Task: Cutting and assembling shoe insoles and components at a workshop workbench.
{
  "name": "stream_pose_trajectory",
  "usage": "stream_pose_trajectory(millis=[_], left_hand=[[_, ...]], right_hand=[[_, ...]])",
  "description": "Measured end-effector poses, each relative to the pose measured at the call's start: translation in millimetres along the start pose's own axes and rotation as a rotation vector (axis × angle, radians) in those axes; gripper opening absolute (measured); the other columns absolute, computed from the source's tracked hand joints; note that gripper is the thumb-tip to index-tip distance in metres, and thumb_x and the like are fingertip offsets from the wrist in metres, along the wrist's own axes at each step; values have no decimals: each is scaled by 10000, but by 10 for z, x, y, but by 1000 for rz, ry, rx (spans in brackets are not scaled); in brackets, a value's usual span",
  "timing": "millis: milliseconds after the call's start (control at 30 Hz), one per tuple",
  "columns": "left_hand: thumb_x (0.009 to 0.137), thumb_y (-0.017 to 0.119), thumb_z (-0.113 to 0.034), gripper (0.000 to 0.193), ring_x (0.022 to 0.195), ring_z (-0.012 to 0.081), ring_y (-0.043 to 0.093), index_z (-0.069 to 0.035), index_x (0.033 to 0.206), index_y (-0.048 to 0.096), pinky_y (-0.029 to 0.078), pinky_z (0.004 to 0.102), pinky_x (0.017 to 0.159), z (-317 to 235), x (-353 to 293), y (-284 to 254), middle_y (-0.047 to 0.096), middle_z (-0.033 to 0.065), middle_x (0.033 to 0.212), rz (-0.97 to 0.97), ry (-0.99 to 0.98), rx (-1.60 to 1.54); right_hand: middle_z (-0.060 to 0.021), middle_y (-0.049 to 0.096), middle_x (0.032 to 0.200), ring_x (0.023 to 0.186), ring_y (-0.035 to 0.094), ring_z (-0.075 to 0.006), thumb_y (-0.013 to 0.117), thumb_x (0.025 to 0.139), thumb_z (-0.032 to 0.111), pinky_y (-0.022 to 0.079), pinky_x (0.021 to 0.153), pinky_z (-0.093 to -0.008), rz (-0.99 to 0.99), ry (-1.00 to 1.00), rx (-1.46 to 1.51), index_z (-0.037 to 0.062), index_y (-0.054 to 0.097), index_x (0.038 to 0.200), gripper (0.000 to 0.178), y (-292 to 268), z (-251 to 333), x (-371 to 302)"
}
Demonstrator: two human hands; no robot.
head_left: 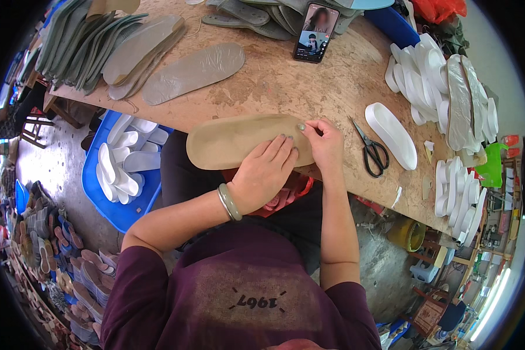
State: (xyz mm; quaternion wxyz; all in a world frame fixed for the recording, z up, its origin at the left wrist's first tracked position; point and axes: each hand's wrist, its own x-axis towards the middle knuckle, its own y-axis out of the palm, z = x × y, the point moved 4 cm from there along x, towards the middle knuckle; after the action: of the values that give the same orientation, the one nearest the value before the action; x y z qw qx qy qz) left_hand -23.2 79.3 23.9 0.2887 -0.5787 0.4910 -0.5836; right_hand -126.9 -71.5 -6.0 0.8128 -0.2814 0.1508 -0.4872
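A tan shoe insole (221, 143) lies crosswise at the table's front edge, its left end jutting out over my lap. My left hand (265, 169) rests on it with the fingers stretched out flat on the surface; a pale bangle circles that wrist. At the insole's right end my right hand (325, 143) has thumb and forefinger pinched on the upper edge. To the right of that hand lie black-handled scissors (370, 149), blades pointing away, beside a white shoe sole (392, 135).
Another insole in clear film (195, 73) lies farther left, near stacked grey insoles (93, 49). A phone (316, 34) stands at the back. White soles (423, 76) are piled at right. A blue tub (93, 175) of white soles stands below the table at left.
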Motion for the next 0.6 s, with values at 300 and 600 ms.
stream_pose_trajectory(millis=[300, 600], left_hand=[[822, 587, -123, 339, 1219, 281, 565, -37, 1149, 608, 462, 393, 1014, 176, -35, -35, 591, 131, 1279, -93, 112, -114], [846, 637, -189, 353, 1205, 283, 551, -50, 1167, 592, 442, 401, 1013, 135, -18, -30, 590, 125, 1245, -60, 69, -152]], right_hand=[[-155, 653, 1093, 1008, 643, -319, 614, 924, 115, 509, 888, -370, -359, -126, -318, 66, 649, 1208, 290, -1257, -583, -333], [-136, 629, 1206, 1104, 598, -343, 651, 914, 183, 479, 943, -447, -134, -152, -694, 74, 610, 1262, 367, -1413, -666, -538]])
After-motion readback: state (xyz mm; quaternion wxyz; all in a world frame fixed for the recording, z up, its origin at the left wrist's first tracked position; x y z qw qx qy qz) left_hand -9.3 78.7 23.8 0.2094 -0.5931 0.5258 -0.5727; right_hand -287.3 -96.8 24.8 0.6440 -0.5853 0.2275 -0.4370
